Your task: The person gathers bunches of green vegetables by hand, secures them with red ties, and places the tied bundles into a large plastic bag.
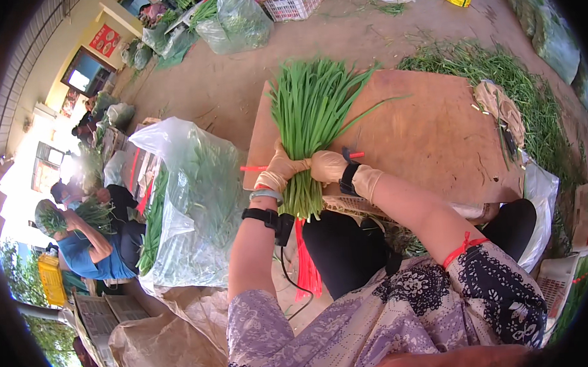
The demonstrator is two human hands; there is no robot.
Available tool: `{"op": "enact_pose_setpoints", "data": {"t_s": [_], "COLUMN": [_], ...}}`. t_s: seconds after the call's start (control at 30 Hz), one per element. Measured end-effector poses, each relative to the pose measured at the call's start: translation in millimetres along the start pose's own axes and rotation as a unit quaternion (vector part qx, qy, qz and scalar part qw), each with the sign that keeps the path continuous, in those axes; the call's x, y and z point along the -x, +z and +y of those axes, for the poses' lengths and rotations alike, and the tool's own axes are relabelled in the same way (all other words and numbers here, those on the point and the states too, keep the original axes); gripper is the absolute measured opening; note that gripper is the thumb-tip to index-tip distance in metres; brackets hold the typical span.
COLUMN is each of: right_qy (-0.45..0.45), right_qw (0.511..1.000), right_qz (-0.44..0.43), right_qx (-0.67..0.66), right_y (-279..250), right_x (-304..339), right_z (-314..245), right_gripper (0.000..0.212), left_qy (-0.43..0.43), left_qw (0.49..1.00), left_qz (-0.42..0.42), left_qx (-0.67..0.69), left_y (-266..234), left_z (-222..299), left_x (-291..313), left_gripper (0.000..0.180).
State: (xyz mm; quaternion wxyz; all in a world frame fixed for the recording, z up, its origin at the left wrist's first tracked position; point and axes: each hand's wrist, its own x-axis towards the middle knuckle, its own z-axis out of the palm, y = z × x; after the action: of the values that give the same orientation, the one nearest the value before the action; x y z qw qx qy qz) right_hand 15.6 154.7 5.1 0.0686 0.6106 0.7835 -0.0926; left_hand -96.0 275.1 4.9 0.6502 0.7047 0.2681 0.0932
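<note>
A thick bunch of green chives lies on the brown board, its leaf tips pointing away and its pale cut stems towards me. My left hand, in a cream glove, closes around the left side of the stems. Against their right side, my gloved right hand is closed, its fingers meeting the left thumb. A thin red tie sticks out beyond my left hand, and a red end also shows past the right fist. Its middle is hidden by the hands. More red ties hang below the stems.
The board rests on a crate before my knees. A knife and a crumpled tan glove lie at its right edge. Loose green trimmings cover the floor beyond. At left stands a clear plastic bag of greens, near a co-worker.
</note>
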Motion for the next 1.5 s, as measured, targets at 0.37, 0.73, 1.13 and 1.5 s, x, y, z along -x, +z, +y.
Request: {"op": "enact_pose_setpoints", "data": {"t_s": [0.37, 0.73, 1.13, 1.5], "right_qy": [0.002, 0.302, 0.114, -0.166], "right_qw": [0.999, 0.79, 0.955, 0.924], "right_qz": [0.026, 0.18, 0.163, -0.04], "right_qx": [-0.036, -0.503, -0.22, -0.342], "right_y": [27.5, 13.7, -10.4, -108.7], "right_x": [36.0, 163.9, 55.6, 123.4], "right_z": [8.9, 2.2, -111.2, -159.1], "right_gripper": [0.017, 0.013, 0.033, 0.015], "left_qy": [-0.02, -0.015, -0.177, -0.183], "left_qw": [0.988, 0.951, 0.89, 0.892], "left_qz": [0.026, 0.047, 0.025, 0.011], "left_qx": [-0.153, -0.305, -0.418, -0.414], "left_y": [-5.8, -62.6, -14.1, -18.8], "left_z": [9.5, 5.5, 13.0, 11.1], "left_x": [0.1, -2.2, 8.5, 13.1], "left_gripper": [0.093, 0.086, 0.141, 0.138]}}
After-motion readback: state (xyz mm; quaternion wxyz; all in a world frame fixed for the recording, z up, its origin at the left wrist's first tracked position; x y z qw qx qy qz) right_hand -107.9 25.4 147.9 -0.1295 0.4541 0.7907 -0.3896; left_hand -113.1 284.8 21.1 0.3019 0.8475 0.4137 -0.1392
